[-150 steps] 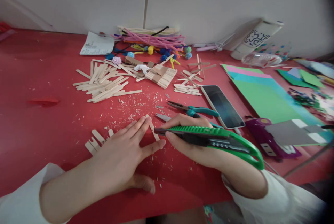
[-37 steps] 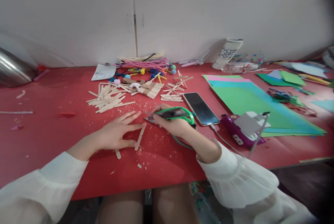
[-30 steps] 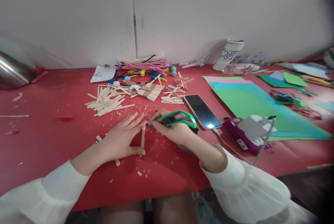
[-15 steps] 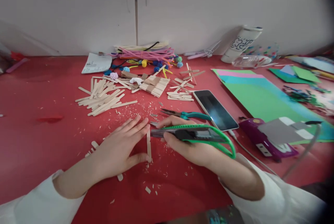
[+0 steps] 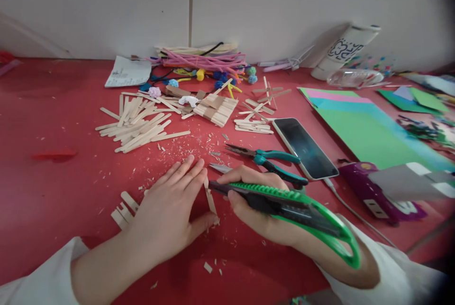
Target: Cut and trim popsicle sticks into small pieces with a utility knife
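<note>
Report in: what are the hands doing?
Left hand flat, pinning a wooden stick. Right hand grips green cutter, tip at the stick. Pliers lie just behind.

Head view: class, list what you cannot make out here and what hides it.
1. Craft stick: head view, near end under the left hand thumb.
2. Utility knife blade: head view, too small and dark; right hand covers the grip.
3. Paper slip print: head view, too small.

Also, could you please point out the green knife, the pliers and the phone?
green knife point(image 5: 279, 194): head view, handle middle.
pliers point(image 5: 279, 155): head view, teal handle.
phone point(image 5: 305, 147): head view, screen middle.
</note>
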`<state>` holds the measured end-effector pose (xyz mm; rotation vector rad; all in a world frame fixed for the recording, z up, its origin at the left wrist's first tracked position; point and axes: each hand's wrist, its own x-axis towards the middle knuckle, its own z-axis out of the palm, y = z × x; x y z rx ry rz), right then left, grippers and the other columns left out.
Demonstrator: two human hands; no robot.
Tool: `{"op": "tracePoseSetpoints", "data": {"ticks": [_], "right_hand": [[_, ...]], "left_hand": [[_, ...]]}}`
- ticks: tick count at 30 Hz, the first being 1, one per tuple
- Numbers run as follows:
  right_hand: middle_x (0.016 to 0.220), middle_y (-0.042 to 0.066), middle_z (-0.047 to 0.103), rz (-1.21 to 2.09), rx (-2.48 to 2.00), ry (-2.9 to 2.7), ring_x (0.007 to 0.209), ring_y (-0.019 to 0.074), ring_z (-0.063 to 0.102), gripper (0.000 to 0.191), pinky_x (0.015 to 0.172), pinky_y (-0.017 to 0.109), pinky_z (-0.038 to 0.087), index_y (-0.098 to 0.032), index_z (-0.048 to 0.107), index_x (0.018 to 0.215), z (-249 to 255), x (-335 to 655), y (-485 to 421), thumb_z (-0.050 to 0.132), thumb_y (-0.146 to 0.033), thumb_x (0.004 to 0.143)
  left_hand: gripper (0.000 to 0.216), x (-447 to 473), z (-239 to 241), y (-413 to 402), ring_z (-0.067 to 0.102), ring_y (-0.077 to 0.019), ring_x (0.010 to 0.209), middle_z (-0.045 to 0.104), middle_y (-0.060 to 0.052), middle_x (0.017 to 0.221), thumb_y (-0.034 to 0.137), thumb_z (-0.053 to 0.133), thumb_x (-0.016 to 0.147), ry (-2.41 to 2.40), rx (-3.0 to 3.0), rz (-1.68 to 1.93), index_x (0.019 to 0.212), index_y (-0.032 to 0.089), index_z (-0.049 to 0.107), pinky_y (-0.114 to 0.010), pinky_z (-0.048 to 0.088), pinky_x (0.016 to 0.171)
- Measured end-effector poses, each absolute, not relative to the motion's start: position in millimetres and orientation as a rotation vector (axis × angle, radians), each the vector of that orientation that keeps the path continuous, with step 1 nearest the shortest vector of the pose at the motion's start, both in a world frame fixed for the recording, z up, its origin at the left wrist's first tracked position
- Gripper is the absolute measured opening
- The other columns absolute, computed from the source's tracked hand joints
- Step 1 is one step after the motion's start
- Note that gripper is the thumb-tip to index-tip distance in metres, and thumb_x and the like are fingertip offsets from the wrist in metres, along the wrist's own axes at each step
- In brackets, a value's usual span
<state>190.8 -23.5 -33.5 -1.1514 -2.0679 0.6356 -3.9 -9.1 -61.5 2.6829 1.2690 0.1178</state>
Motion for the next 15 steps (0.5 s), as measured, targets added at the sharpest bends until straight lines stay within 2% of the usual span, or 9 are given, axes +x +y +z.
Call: {"op": "tracePoseSetpoints", "data": {"ticks": [4, 15], "right_hand": [[0.071, -0.003, 0.066, 0.557, -1.144, -2.086, 0.049, 0.0084, 0.058, 0.019, 0.047, 0.02, 0.042, -0.023, 0.055, 0.09, -37.6, 189.2, -26.8, 0.046, -0.012, 0.078], [0.059, -0.004, 0.057, 0.567, -1.108, -2.099, 0.048, 0.0094, 0.054, 0.015, 0.047, 0.02, 0.042, -0.022, 0.051, 0.088, -40.3, 183.5, -29.2, 0.046, -0.013, 0.077]], "left_hand": [[0.074, -3.2, -61.2, -9.6, 0.03, -0.0291, 0.135, 0.036, -0.009, 0.145, 0.059, 0.049, 0.081, 1.279, 2.681, 0.112, 0.137, 0.011, 0.042, -0.046, 0.033, 0.108], [0.069, -2.7, -63.4, -8.9, 0.03, -0.0289, 0.135, 0.038, -0.011, 0.145, 0.058, 0.046, 0.083, 1.254, 2.615, 0.194, 0.135, 0.012, 0.045, -0.045, 0.03, 0.109]]}}
